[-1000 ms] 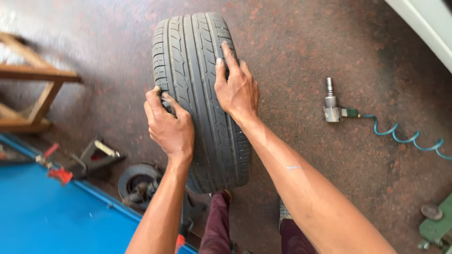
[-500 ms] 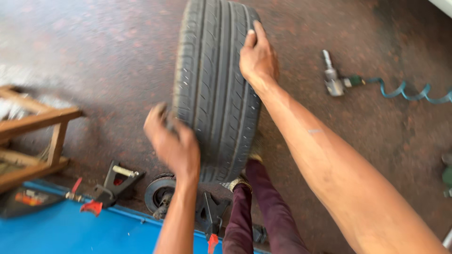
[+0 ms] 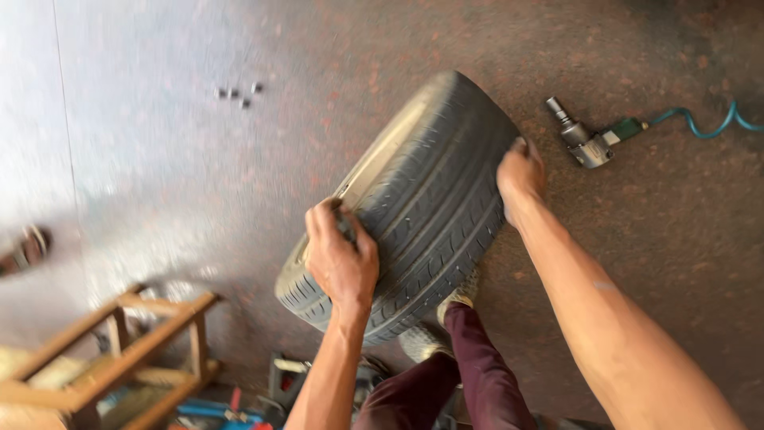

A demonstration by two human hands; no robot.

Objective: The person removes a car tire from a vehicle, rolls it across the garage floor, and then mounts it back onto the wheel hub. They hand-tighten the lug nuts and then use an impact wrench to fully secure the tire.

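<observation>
Tyre (image 3: 414,199) stands tilted on the workshop floor (image 3: 637,263) before the person's legs, left hand (image 3: 341,259) curled over its near edge, right hand (image 3: 521,171) gripping the far tread, with loose nuts (image 3: 237,93) and an air wrench (image 3: 585,139) lying apart, untouched.

Stained reddish-brown concrete floor (image 3: 660,263), glare at left, wooden stool frame (image 3: 119,350) lower left

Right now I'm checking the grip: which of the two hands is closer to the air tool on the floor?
The right hand, gripping the far side of the tyre, is closer to the air tool. The left hand holds the opposite edge.
</observation>
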